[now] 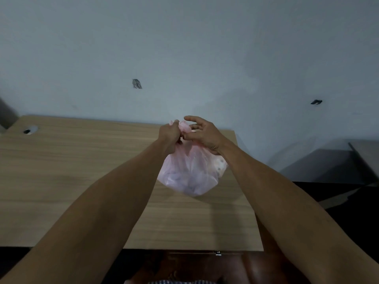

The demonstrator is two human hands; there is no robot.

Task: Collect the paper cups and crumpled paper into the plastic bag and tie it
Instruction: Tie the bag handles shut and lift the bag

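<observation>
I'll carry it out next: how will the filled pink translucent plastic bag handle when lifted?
The pink translucent plastic bag probably stays floppy, its thin film sagging around its contents. It looks light, since the left hand and right hand hold it by the bunched top.

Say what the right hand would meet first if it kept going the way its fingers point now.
The right hand points left, toward the left hand. It would first meet the bunched top of the pink plastic bag, which it already pinches, then probably the left hand just beyond.
</observation>
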